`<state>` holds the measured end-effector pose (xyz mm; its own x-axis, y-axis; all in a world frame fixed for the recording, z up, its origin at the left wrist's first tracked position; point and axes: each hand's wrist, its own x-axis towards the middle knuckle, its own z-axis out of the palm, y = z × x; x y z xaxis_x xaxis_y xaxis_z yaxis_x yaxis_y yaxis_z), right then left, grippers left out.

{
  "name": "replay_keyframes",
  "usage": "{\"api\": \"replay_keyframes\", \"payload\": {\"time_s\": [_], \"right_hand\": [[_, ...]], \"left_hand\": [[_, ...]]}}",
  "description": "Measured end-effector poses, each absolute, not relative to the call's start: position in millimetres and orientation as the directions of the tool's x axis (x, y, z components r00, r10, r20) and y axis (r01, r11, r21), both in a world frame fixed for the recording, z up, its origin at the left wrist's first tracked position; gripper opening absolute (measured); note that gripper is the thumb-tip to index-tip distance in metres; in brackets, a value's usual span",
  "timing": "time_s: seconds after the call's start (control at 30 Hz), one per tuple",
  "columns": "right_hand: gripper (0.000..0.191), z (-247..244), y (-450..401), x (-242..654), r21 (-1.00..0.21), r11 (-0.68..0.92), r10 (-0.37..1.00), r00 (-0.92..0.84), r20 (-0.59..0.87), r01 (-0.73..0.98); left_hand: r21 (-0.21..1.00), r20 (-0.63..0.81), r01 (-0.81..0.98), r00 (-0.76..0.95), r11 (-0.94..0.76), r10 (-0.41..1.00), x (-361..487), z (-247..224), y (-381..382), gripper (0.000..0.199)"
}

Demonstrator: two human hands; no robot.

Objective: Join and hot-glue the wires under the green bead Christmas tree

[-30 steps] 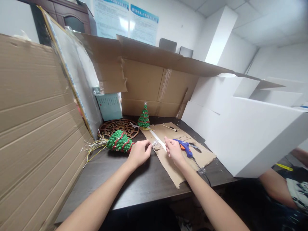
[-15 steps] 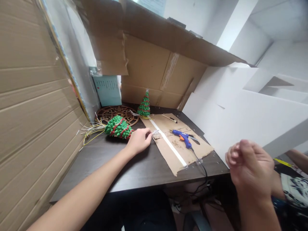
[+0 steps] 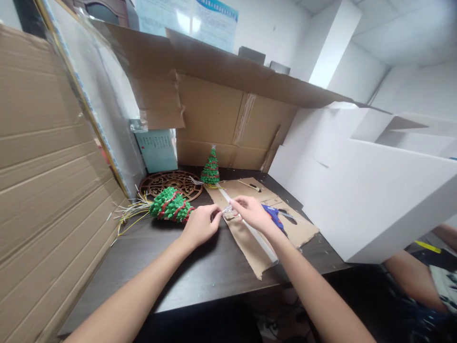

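Observation:
A green miniature Christmas tree (image 3: 169, 205) with red garland lies on its side, its loose white and yellow wires pointing left. My left hand (image 3: 200, 225) is closed around its narrow top end, which the fingers mostly hide. From the tip sticks out a small shiny silver ornament (image 3: 227, 209). My right hand (image 3: 252, 212) is closed, thumb and fingers pinching at that ornament from the right. Beneath both fingertips is the left edge of a cardboard sheet (image 3: 246, 245) with a white strip along it. A blue glue gun (image 3: 274, 218) lies partly hidden behind my right hand.
A second, smaller-looking tree (image 3: 210, 167) stands upright at the back beside a brown openwork disc (image 3: 157, 185). Behind it are a pale blue box (image 3: 157, 150) and cardboard walls. A small brush (image 3: 250, 185) lies on the sheet. White panels (image 3: 332, 190) and another person's arm (image 3: 410, 274) are at right.
My right hand has come from the raised position at right to the tree's silver tip, now covering part of the glue gun. My left hand keeps its hold. The view has tilted up slightly.

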<state>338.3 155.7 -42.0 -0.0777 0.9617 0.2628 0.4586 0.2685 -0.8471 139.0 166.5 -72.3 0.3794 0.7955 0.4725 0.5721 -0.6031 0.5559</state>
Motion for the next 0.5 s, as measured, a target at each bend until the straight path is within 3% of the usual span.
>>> {"api": "replay_keyframes", "payload": {"time_s": [0.23, 0.5], "right_hand": [[0.062, -65.0, 194.1, 318.7, -0.922, 0.263, 0.96, 0.017, 0.279, 0.283], [0.048, -75.1, 184.5, 325.2, -0.913, 0.306, 0.952, -0.063, 0.3, 0.268]], "left_hand": [[0.566, 0.471, 0.567, 0.374, -0.599, 0.799, 141.1, -71.3, 167.2, 0.018], [0.583, 0.471, 0.561, 0.355, -0.587, 0.808, 142.3, -72.6, 168.3, 0.017]]}}
